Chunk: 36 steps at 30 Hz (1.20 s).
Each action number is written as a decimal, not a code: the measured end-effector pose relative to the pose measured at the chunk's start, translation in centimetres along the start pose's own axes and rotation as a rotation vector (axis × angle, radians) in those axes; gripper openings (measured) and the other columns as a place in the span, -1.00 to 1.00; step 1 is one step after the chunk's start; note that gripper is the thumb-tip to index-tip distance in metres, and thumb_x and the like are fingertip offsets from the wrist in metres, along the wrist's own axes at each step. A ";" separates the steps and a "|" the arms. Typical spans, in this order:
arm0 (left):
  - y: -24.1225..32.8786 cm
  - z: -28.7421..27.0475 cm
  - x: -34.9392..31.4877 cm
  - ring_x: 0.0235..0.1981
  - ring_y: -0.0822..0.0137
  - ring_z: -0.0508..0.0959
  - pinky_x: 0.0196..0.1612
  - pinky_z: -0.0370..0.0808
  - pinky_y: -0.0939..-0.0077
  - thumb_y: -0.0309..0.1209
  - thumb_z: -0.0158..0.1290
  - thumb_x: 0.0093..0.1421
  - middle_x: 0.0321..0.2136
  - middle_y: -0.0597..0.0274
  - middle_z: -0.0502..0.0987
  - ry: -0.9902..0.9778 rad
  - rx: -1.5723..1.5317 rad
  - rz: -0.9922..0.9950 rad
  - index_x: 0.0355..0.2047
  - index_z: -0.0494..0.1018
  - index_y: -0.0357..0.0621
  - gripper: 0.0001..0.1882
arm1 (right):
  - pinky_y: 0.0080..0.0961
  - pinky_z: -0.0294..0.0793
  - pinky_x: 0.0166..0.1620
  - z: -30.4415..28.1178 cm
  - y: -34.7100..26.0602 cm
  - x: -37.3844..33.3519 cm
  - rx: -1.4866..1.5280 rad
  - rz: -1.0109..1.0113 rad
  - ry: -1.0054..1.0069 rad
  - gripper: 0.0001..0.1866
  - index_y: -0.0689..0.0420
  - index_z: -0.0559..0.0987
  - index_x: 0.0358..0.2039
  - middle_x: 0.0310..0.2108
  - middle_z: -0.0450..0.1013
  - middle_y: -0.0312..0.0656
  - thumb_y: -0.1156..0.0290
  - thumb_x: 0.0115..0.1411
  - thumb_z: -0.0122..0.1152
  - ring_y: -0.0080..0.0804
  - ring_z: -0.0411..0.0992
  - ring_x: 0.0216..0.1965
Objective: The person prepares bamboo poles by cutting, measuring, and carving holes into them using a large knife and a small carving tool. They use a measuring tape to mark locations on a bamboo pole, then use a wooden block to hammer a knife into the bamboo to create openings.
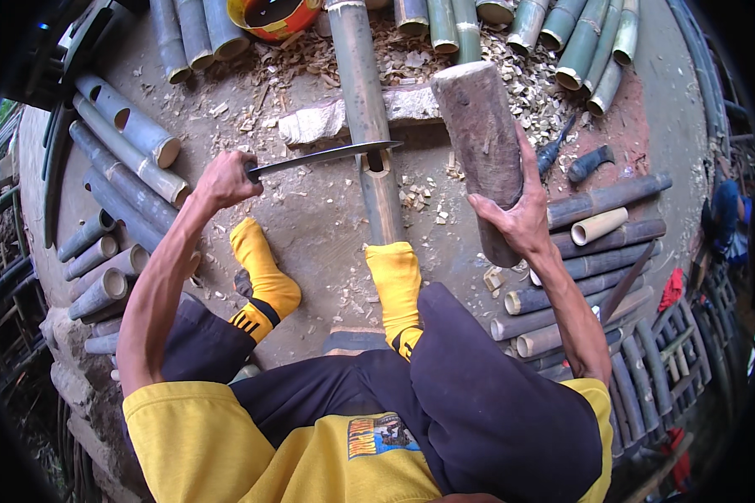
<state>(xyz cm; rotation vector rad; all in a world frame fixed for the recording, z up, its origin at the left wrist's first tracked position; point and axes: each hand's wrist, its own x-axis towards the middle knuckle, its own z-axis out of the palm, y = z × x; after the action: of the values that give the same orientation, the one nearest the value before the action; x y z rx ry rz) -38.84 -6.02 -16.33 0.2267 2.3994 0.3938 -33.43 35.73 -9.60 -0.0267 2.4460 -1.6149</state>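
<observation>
My left hand (226, 179) is wrapped round the handle of a long dark knife (327, 157). Its blade points right, and the tip lies over a notch cut in a bamboo pole (359, 92). Whether the edge touches the bamboo I cannot tell. The pole runs away from me across a pale log (315, 123), its near end by my yellow-socked foot (394, 281). My right hand (520, 210) grips a thick wooden block (482, 126) like a club, held upright to the right of the pole.
Cut bamboo pieces lie at left (134, 142), along the right (612, 201) and at the far edge (579, 50). Wood chips (545, 92) cover the ground beyond the log. A red and yellow basin (273, 21) stands far back. Another blade (625, 285) leans among the right-hand bamboo.
</observation>
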 end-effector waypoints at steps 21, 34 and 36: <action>-1.8 0.1 1.3 -0.63 0.14 0.49 -0.47 0.44 0.29 -0.32 0.13 -0.24 -0.65 -0.01 0.50 -0.144 -0.049 0.089 -0.53 0.45 -0.36 -0.68 | -0.17 0.15 0.22 3.2 2.9 -0.4 -0.066 0.221 -0.367 0.11 -0.05 -0.10 0.31 0.20 0.11 0.13 0.08 -0.17 0.36 0.02 0.19 0.17; 0.6 6.5 -5.0 -0.46 0.22 0.44 -0.38 0.38 0.32 -0.47 0.06 -0.03 -0.54 0.20 0.33 0.599 0.264 0.320 -0.44 0.30 -0.11 -0.84 | -0.32 0.26 0.15 1.9 2.7 -2.6 -0.232 -0.123 0.073 0.04 0.17 -0.04 0.29 0.16 0.17 0.14 0.26 -0.14 0.35 -0.08 0.29 0.10; 0.6 6.4 -4.0 -0.42 0.21 0.47 -0.37 0.38 0.29 -0.47 0.04 0.00 -0.50 0.21 0.35 0.569 0.316 0.301 -0.38 0.30 -0.08 -0.83 | -0.22 0.50 -0.12 2.4 4.7 -4.4 -0.259 -0.230 0.037 0.08 0.16 -0.12 0.29 0.01 0.30 0.23 0.29 -0.13 0.38 -0.01 0.40 -0.02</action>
<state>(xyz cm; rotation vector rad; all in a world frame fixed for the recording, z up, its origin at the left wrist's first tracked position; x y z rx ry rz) -31.66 -5.14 -18.31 0.7048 2.9956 0.2274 -28.25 36.06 -14.09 -0.3324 2.7495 -1.3763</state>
